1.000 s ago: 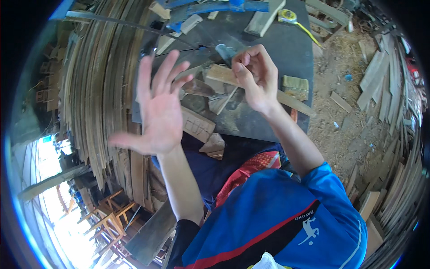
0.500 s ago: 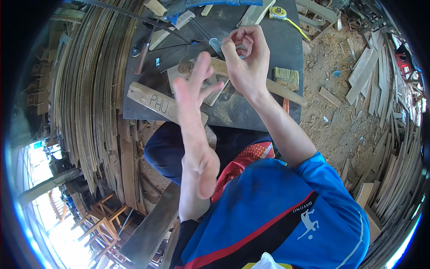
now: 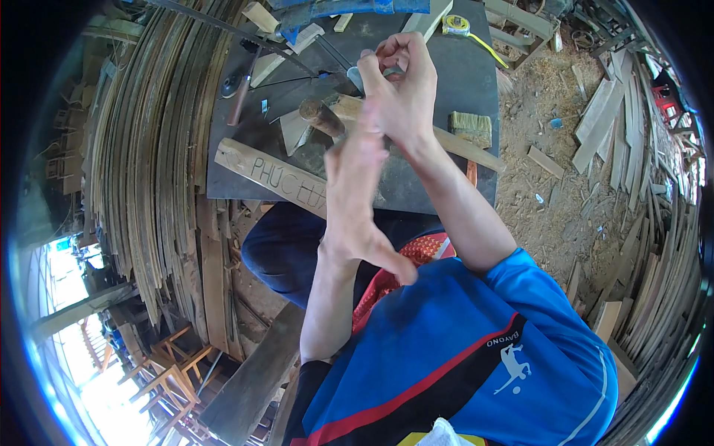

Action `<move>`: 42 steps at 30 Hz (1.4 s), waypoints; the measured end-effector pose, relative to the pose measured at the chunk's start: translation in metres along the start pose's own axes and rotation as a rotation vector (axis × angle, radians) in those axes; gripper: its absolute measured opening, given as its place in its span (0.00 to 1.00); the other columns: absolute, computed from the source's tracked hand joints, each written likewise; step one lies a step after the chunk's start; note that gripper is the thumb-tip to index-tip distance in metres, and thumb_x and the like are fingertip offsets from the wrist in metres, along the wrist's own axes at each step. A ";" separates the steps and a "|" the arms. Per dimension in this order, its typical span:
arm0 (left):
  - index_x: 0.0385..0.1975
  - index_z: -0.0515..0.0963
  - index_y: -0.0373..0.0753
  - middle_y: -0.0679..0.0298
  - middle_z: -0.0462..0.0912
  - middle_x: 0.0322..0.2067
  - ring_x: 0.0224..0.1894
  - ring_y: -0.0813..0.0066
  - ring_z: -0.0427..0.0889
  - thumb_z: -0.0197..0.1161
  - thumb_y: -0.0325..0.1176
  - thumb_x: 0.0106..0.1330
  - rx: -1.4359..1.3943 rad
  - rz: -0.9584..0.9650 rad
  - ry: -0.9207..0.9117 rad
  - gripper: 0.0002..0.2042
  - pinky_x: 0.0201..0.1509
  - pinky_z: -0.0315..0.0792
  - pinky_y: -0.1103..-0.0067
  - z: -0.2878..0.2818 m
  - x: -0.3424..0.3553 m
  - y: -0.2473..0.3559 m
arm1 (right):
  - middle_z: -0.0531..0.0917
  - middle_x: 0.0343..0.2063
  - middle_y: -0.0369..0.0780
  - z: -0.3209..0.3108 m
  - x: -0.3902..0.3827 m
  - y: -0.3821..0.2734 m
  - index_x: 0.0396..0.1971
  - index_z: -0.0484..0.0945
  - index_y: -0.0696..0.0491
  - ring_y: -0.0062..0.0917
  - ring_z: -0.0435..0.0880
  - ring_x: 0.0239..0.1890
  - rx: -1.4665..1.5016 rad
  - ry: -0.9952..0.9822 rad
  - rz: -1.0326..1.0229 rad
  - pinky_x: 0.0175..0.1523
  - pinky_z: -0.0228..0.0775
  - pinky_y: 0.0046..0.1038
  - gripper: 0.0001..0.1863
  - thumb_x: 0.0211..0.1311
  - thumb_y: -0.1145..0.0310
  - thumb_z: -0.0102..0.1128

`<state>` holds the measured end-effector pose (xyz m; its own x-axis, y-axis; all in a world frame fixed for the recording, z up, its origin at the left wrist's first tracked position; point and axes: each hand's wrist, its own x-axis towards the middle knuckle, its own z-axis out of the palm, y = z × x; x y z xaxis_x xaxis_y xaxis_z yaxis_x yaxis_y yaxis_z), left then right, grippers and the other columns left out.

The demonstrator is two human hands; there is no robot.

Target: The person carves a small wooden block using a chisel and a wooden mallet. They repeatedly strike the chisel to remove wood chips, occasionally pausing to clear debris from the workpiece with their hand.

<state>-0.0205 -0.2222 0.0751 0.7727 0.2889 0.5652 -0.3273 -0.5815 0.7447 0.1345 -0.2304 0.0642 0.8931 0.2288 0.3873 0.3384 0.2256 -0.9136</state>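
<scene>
Above the dark workbench point(image 3: 230, 178), my right hand point(image 3: 401, 89) is curled closed, its contents hidden. My left hand point(image 3: 357, 189) is motion-blurred, stretched out edge-on with the thumb apart, its fingertips over or against the heel of my right hand; I cannot tell if they touch. Under and around them lie a lettered wooden board point(image 3: 264, 167), a wooden mallet or round block point(image 3: 316, 111), pale wood offcuts point(image 3: 468, 151) and a wide brush point(image 3: 470, 126).
A yellow tape measure point(image 3: 457, 24), a saw blade point(image 3: 223, 33) and blue clamp-like metal point(image 3: 349, 11) are at the back. Long planks point(image 3: 156, 149) stack at left, loose boards point(image 3: 602, 111) lie on the littered floor at right, and wooden chairs point(image 3: 175, 364) stand lower left.
My left hand has swung from palm up and spread on the left to edge-on beside my right hand. My right hand has moved up and slightly left, still curled.
</scene>
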 end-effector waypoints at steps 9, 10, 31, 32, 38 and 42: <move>0.79 0.39 0.52 0.52 0.42 0.77 0.68 0.59 0.63 0.28 0.90 0.48 -1.354 -0.154 0.468 0.61 0.69 0.62 0.54 -0.013 0.005 0.000 | 0.78 0.28 0.36 -0.001 -0.004 -0.012 0.32 0.68 0.57 0.17 0.78 0.29 0.255 -0.056 0.272 0.32 0.70 0.23 0.11 0.58 0.72 0.63; 0.79 0.39 0.54 0.52 0.42 0.77 0.69 0.59 0.62 0.28 0.90 0.49 -1.392 -0.165 0.471 0.60 0.70 0.60 0.53 -0.015 0.005 0.002 | 0.78 0.28 0.36 -0.001 -0.004 -0.012 0.32 0.68 0.57 0.17 0.78 0.29 0.268 -0.063 0.285 0.32 0.69 0.23 0.11 0.59 0.72 0.63; 0.79 0.40 0.52 0.52 0.39 0.78 0.69 0.57 0.61 0.31 0.90 0.49 -1.210 -0.070 0.347 0.61 0.68 0.63 0.56 -0.004 0.006 0.008 | 0.78 0.32 0.39 0.004 -0.003 -0.049 0.34 0.66 0.53 0.18 0.78 0.25 0.445 -0.075 0.286 0.26 0.69 0.22 0.11 0.64 0.74 0.62; 0.79 0.39 0.51 0.50 0.39 0.78 0.69 0.56 0.61 0.30 0.91 0.47 -1.084 -0.054 0.351 0.62 0.67 0.64 0.55 -0.001 0.006 0.008 | 0.78 0.32 0.39 0.003 -0.003 -0.048 0.34 0.66 0.53 0.19 0.78 0.25 0.430 -0.081 0.297 0.26 0.68 0.22 0.11 0.64 0.74 0.62; 0.78 0.34 0.49 0.42 0.42 0.76 0.67 0.52 0.62 0.30 0.95 0.36 -0.240 0.159 0.250 0.70 0.63 0.68 0.53 0.011 0.006 0.002 | 0.77 0.26 0.37 0.008 -0.005 -0.046 0.34 0.66 0.55 0.16 0.78 0.25 0.466 -0.058 0.318 0.25 0.66 0.21 0.12 0.62 0.71 0.62; 0.78 0.37 0.48 0.42 0.44 0.76 0.64 0.54 0.65 0.31 0.94 0.38 -0.344 0.218 0.269 0.70 0.61 0.69 0.56 0.014 0.007 0.001 | 0.76 0.26 0.37 0.006 -0.002 -0.048 0.35 0.66 0.55 0.19 0.77 0.24 0.530 -0.062 0.455 0.25 0.67 0.24 0.11 0.63 0.70 0.61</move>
<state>-0.0081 -0.2316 0.0746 0.5134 0.4007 0.7589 -0.6617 -0.3782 0.6474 0.1150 -0.2359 0.1078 0.8880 0.4599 0.0013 -0.2693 0.5223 -0.8092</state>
